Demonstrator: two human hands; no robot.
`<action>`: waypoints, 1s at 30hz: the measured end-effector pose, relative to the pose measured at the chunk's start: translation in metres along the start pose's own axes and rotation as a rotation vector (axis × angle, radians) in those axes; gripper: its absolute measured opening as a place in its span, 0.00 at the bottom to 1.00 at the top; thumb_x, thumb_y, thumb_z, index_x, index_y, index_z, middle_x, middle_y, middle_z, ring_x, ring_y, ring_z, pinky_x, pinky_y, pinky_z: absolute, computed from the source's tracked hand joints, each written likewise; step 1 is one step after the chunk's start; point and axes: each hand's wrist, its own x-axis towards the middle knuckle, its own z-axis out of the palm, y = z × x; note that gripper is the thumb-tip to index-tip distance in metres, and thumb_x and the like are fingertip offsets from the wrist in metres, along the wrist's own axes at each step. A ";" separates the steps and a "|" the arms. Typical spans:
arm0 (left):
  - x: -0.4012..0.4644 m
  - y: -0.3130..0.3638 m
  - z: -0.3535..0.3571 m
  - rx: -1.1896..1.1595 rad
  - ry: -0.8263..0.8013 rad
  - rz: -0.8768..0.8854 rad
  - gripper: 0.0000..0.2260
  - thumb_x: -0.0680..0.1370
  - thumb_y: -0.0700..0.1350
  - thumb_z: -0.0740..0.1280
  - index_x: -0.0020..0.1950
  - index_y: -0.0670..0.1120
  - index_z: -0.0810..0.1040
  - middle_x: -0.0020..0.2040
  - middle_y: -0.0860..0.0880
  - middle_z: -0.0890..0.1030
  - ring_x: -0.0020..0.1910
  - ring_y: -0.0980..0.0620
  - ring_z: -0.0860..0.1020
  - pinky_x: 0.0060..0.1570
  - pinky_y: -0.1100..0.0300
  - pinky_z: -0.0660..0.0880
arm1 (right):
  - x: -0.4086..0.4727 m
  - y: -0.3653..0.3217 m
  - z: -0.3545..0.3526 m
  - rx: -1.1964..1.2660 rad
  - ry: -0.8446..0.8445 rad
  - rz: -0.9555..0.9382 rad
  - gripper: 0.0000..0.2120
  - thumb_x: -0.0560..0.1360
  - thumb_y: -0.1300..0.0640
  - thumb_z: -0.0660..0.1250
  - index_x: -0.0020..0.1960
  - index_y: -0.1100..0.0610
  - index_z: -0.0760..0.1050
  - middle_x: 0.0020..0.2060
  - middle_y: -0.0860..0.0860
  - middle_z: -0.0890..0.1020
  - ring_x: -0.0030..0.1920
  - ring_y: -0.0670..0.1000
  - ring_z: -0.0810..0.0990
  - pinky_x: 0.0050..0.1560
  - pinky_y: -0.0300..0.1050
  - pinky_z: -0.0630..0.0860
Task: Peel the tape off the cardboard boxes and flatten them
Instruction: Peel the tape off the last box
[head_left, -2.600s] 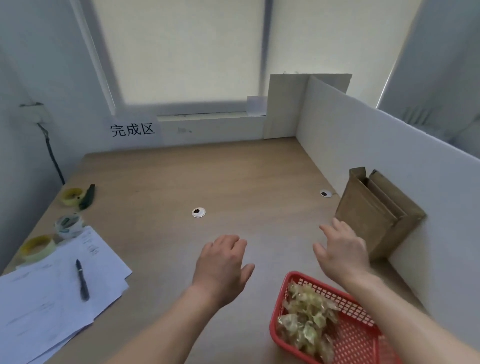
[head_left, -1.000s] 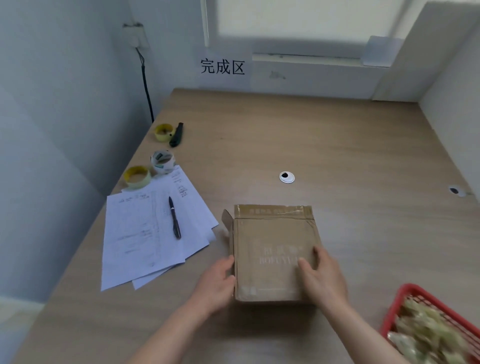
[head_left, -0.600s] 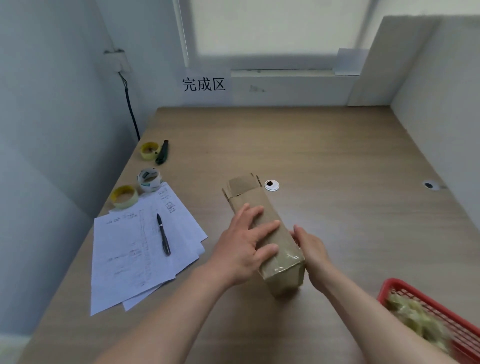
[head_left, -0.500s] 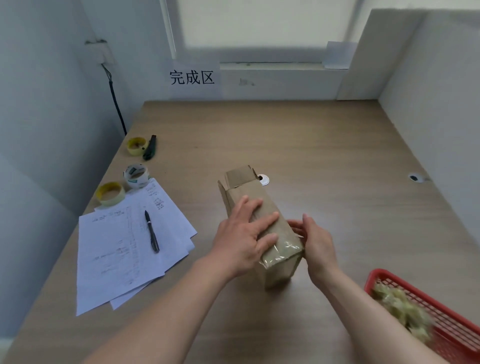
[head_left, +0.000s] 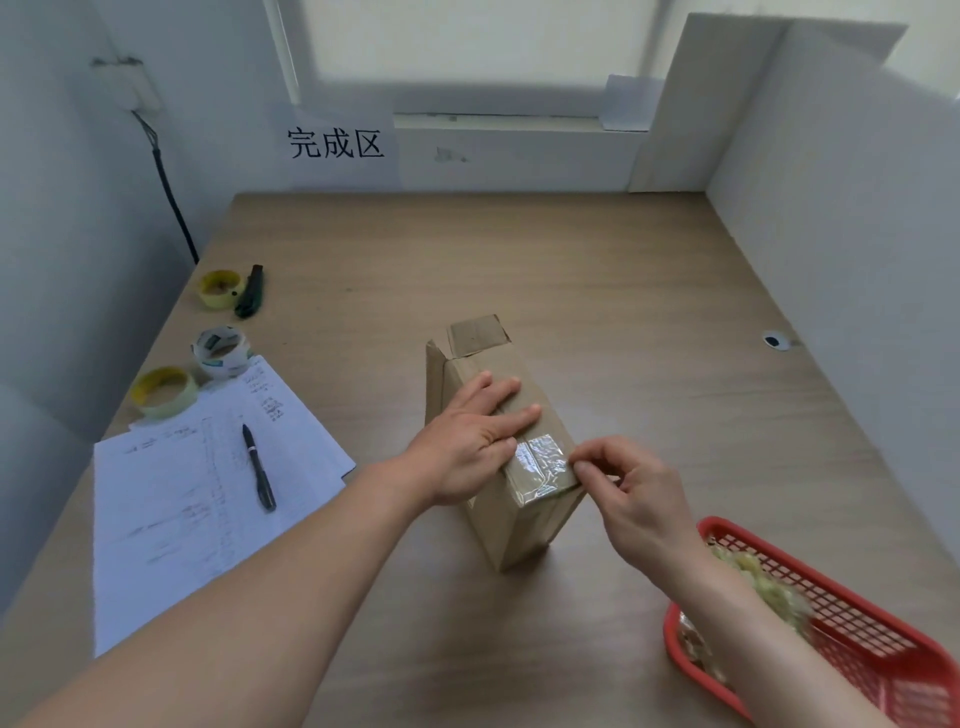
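- Left hand (head_left: 470, 447) lies flat with straight fingers on the top of the cardboard box (head_left: 511, 447), pressing it down.
- Right hand (head_left: 631, 496) has its thumb and forefinger pinched at the right edge of the clear tape (head_left: 540, 465) on the near end of the box; the other fingers are curled.
- That box stands on its narrow side in the middle of the wooden table (head_left: 597, 291), its far flaps open.
- Near right, a red basket (head_left: 852, 644) holds crumpled tape scraps (head_left: 763, 582).
- On the left lie sheets of paper (head_left: 182, 504) with a black pen (head_left: 258, 467) on them.
- Beyond the paper sit three tape rolls (head_left: 221, 352) and a dark utility knife (head_left: 250, 291).
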 end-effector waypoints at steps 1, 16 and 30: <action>-0.001 -0.002 -0.001 -0.009 0.001 0.003 0.22 0.84 0.45 0.59 0.77 0.57 0.64 0.81 0.56 0.51 0.79 0.56 0.41 0.77 0.60 0.42 | 0.001 -0.002 -0.001 -0.035 -0.016 -0.018 0.11 0.74 0.65 0.72 0.45 0.48 0.81 0.41 0.42 0.82 0.44 0.42 0.81 0.42 0.38 0.77; -0.005 -0.002 -0.006 0.076 -0.026 -0.079 0.23 0.83 0.48 0.57 0.77 0.64 0.61 0.80 0.64 0.49 0.79 0.61 0.42 0.75 0.42 0.53 | 0.004 -0.019 -0.001 -0.510 -0.059 -0.218 0.05 0.77 0.61 0.68 0.43 0.56 0.77 0.40 0.50 0.77 0.40 0.52 0.75 0.41 0.45 0.68; -0.008 0.003 -0.008 0.155 -0.056 -0.103 0.23 0.84 0.50 0.55 0.78 0.64 0.59 0.81 0.63 0.47 0.79 0.58 0.41 0.75 0.41 0.53 | -0.014 -0.021 -0.001 -0.256 -0.005 -0.040 0.29 0.70 0.61 0.75 0.69 0.51 0.74 0.55 0.45 0.77 0.52 0.46 0.79 0.46 0.40 0.72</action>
